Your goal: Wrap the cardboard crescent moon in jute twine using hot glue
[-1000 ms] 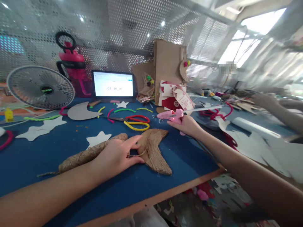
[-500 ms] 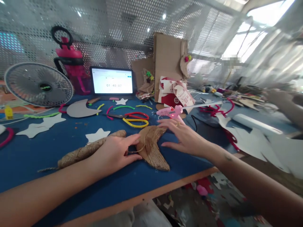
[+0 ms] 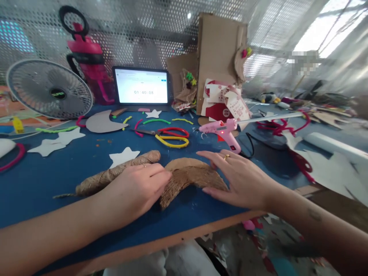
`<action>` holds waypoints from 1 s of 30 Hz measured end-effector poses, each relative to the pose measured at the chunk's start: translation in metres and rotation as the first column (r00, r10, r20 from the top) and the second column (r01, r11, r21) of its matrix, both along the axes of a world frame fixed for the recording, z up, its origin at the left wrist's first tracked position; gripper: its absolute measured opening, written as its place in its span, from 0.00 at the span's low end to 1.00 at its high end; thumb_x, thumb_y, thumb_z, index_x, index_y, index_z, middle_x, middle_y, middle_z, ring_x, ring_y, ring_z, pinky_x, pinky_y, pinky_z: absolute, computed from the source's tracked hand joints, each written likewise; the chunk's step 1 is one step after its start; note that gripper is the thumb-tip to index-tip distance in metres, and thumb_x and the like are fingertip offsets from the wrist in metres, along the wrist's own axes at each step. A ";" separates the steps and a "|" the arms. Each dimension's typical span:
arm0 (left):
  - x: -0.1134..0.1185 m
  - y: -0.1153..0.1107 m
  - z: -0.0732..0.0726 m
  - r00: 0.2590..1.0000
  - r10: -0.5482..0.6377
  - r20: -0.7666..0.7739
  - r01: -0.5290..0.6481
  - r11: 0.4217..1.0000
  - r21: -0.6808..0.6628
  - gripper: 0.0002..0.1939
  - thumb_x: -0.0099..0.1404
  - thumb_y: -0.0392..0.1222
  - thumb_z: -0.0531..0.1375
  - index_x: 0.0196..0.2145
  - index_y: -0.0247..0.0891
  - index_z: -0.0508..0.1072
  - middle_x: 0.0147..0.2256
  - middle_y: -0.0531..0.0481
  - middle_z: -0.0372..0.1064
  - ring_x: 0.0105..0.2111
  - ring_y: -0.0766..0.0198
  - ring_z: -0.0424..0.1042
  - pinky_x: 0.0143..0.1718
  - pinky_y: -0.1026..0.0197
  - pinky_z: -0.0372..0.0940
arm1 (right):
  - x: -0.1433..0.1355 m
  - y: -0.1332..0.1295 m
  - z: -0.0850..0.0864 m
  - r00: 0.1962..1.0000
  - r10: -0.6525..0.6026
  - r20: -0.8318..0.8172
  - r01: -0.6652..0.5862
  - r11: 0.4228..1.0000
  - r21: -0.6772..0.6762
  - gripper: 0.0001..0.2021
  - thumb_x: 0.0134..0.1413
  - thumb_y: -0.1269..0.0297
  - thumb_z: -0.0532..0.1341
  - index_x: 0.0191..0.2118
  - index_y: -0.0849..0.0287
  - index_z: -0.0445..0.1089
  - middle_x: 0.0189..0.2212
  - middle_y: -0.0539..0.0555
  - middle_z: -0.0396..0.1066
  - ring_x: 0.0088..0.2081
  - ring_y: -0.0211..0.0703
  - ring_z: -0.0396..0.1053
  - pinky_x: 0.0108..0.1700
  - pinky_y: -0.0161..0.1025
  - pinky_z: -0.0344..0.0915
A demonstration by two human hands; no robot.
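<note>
A cardboard crescent (image 3: 189,174), partly covered with rows of brown twine, lies on the blue table near its front edge, its tips pointing down. My left hand (image 3: 143,184) is closed at the crescent's left side, fingers pressed together; what they pinch is hidden. My right hand (image 3: 230,174) rests at the crescent's right end with its fingers spread, thumb below and fingertips above. A roll of twine (image 3: 100,180) lies behind my left hand. Behind the right hand stands a pink glue gun (image 3: 224,132) with a clear glue stick in it.
Scissors (image 3: 172,141) with red and yellow handles lie behind the crescent. White paper stars (image 3: 123,156), a grey crescent (image 3: 103,122) and coloured pipe cleaners are spread leftward. A fan (image 3: 50,90), a bottle, a tablet (image 3: 142,86) and cardboard stand at the back. Paper scraps lie right.
The crescent has turned so that its tips point down towards me. My left hand has closed its fingers at the crescent's left side. The camera view has shifted, and the glue gun shows more fully.
</note>
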State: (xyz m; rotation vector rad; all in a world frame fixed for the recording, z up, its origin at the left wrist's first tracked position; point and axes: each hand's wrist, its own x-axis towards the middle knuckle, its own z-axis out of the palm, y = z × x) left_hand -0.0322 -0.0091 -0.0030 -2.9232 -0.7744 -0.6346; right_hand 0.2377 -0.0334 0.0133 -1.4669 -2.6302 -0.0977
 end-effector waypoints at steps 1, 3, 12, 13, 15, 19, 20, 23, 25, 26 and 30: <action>-0.001 0.000 -0.001 1.000 -0.001 0.004 0.001 1.000 0.005 0.10 0.68 0.34 0.51 0.41 0.35 0.71 0.37 0.46 0.72 0.35 0.59 0.72 0.33 0.60 0.66 | -0.001 -0.004 0.000 1.000 -0.006 0.022 0.006 1.000 0.018 0.35 0.52 0.46 0.57 0.61 0.62 0.54 0.37 0.60 0.70 0.41 0.55 0.66 0.40 0.49 0.64; -0.002 0.001 -0.002 1.000 -0.006 0.008 0.006 1.000 0.015 0.10 0.68 0.33 0.51 0.42 0.34 0.71 0.35 0.47 0.71 0.34 0.60 0.72 0.32 0.60 0.66 | -0.004 -0.008 0.001 0.997 0.001 0.076 -0.007 0.997 0.077 0.36 0.52 0.42 0.55 0.59 0.64 0.57 0.32 0.60 0.70 0.36 0.55 0.66 0.36 0.49 0.64; -0.005 0.001 -0.001 1.000 -0.016 0.018 0.016 1.000 0.018 0.11 0.68 0.33 0.50 0.39 0.34 0.72 0.34 0.46 0.71 0.30 0.59 0.71 0.28 0.59 0.66 | -0.020 0.026 0.004 0.915 0.402 -0.022 -0.402 0.916 0.004 0.24 0.60 0.57 0.53 0.61 0.52 0.55 0.41 0.55 0.65 0.40 0.44 0.63 0.43 0.43 0.63; -0.005 0.001 -0.001 1.000 -0.015 0.018 0.014 1.000 0.012 0.11 0.67 0.32 0.50 0.39 0.34 0.72 0.34 0.47 0.70 0.30 0.60 0.71 0.28 0.59 0.66 | -0.021 0.029 0.001 0.912 0.407 -0.048 -0.407 0.913 0.005 0.23 0.60 0.58 0.53 0.61 0.52 0.56 0.41 0.54 0.65 0.40 0.43 0.63 0.44 0.42 0.63; -0.006 0.001 -0.002 1.000 -0.014 0.017 0.014 1.000 0.000 0.11 0.66 0.30 0.50 0.39 0.34 0.73 0.34 0.47 0.70 0.31 0.60 0.71 0.28 0.60 0.65 | -0.020 0.031 -0.007 0.905 0.412 -0.101 -0.413 0.911 0.018 0.21 0.60 0.59 0.54 0.59 0.53 0.59 0.42 0.55 0.65 0.40 0.43 0.64 0.42 0.42 0.64; -0.007 0.001 -0.001 1.000 -0.010 0.023 0.011 1.000 -0.007 0.12 0.66 0.30 0.50 0.38 0.34 0.73 0.34 0.46 0.70 0.29 0.61 0.70 0.27 0.61 0.64 | -0.017 0.029 -0.015 0.898 0.406 -0.172 -0.408 0.913 0.028 0.19 0.59 0.62 0.55 0.56 0.53 0.62 0.43 0.55 0.64 0.41 0.42 0.64 0.41 0.41 0.65; -0.007 0.001 -0.001 1.000 -0.009 0.023 0.009 1.000 -0.010 0.12 0.66 0.30 0.50 0.38 0.34 0.73 0.33 0.46 0.70 0.29 0.61 0.70 0.27 0.61 0.64 | -0.016 0.029 -0.016 0.896 0.407 -0.177 -0.409 0.912 0.022 0.19 0.59 0.62 0.55 0.56 0.53 0.62 0.43 0.55 0.64 0.41 0.42 0.64 0.41 0.41 0.65; -0.006 0.001 0.000 1.000 -0.008 0.015 0.009 1.000 -0.020 0.12 0.66 0.29 0.50 0.38 0.33 0.73 0.34 0.46 0.69 0.29 0.61 0.70 0.27 0.60 0.65 | -0.017 0.030 -0.016 0.895 0.411 -0.173 -0.415 0.910 0.014 0.18 0.59 0.63 0.55 0.55 0.53 0.63 0.43 0.55 0.65 0.40 0.43 0.64 0.40 0.42 0.66; -0.006 0.001 0.001 1.000 -0.002 0.003 0.002 0.999 -0.036 0.11 0.66 0.29 0.50 0.38 0.33 0.73 0.33 0.46 0.69 0.29 0.61 0.70 0.28 0.60 0.67 | -0.018 0.031 -0.016 0.897 0.413 -0.157 -0.415 0.910 0.023 0.19 0.59 0.63 0.54 0.56 0.53 0.62 0.43 0.55 0.65 0.39 0.43 0.64 0.40 0.43 0.66; -0.006 0.001 0.001 1.000 0.001 0.000 -0.001 0.999 -0.041 0.11 0.66 0.29 0.51 0.38 0.33 0.73 0.33 0.46 0.69 0.29 0.61 0.70 0.28 0.60 0.67 | -0.018 0.032 -0.016 0.898 0.415 -0.148 -0.416 0.909 0.027 0.19 0.59 0.63 0.54 0.56 0.53 0.62 0.43 0.55 0.66 0.39 0.44 0.64 0.40 0.43 0.66; -0.006 0.002 0.000 1.000 -0.002 -0.001 0.002 1.000 -0.030 0.11 0.67 0.30 0.50 0.39 0.34 0.72 0.34 0.46 0.69 0.30 0.61 0.71 0.29 0.60 0.68 | -0.019 0.031 -0.016 0.900 0.418 -0.124 -0.419 0.908 0.019 0.18 0.60 0.63 0.54 0.55 0.54 0.62 0.44 0.56 0.66 0.40 0.44 0.64 0.41 0.44 0.66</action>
